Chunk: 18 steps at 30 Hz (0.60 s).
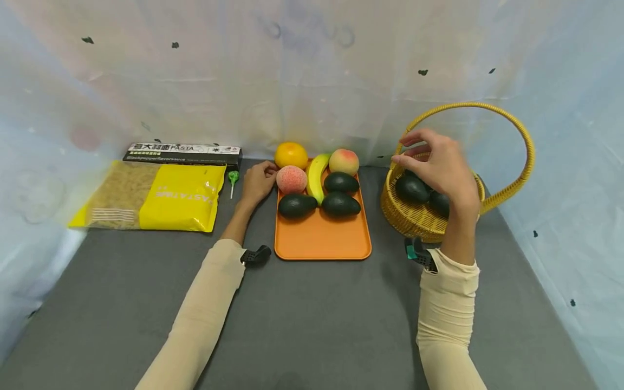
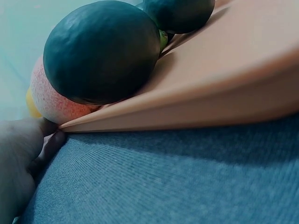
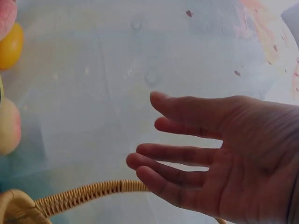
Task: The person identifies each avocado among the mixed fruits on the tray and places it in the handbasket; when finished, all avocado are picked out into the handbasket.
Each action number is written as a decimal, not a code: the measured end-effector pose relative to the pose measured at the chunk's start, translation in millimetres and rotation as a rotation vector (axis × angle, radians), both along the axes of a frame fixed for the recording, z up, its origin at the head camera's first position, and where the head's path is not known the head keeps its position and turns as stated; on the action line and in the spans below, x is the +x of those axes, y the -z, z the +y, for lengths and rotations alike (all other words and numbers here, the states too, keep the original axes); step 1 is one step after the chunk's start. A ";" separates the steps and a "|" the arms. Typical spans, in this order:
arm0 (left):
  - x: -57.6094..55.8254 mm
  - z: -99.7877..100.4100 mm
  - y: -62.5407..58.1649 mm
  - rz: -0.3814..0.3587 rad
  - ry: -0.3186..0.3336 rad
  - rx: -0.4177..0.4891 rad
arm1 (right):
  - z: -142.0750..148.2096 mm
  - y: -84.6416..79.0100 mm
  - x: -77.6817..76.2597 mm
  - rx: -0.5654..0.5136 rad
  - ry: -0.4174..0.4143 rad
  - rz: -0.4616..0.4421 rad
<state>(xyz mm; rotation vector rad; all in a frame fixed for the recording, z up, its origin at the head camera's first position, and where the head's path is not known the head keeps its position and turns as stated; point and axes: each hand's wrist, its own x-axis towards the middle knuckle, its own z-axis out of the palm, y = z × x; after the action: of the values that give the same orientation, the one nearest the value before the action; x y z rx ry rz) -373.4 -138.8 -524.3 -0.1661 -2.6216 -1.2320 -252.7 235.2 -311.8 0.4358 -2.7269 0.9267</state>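
Note:
In the head view my left hand [image 1: 257, 183] is at the left side of an orange tray [image 1: 322, 242], its fingertips pinching the rim beside a pink peach [image 1: 291, 179]. The left wrist view shows the fingers [image 2: 52, 140] at that edge, below an avocado [image 2: 102, 52]. The tray also bears an orange [image 1: 291, 155], a banana [image 1: 316, 176], a paler peach [image 1: 344, 162] and more avocados [image 1: 341, 204]. Above a yellow wicker basket [image 1: 414, 223] hangs my right hand [image 1: 441, 162], fingers loosely bent and holding nothing. Two avocados [image 1: 412, 188] lie inside the basket.
Left of the tray lie a yellow pasta bag [image 1: 182, 197], a dark pasta box [image 1: 182, 154] and a green lollipop [image 1: 233, 177]. The basket's tall handle [image 1: 528, 151] arches behind and right of my right hand. A pale curtain [image 1: 312, 70] stands behind everything.

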 end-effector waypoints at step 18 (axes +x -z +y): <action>-2.8 -1.8 -0.1 0.011 -0.005 0.002 | -32.9 17.4 -21.5 0.206 -0.242 -0.272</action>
<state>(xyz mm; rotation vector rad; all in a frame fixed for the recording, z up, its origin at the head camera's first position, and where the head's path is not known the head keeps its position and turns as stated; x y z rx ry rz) -376.2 -140.6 -524.2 -0.1662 -2.6095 -1.2288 -274.2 202.3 -329.3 0.7432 -3.0845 0.8142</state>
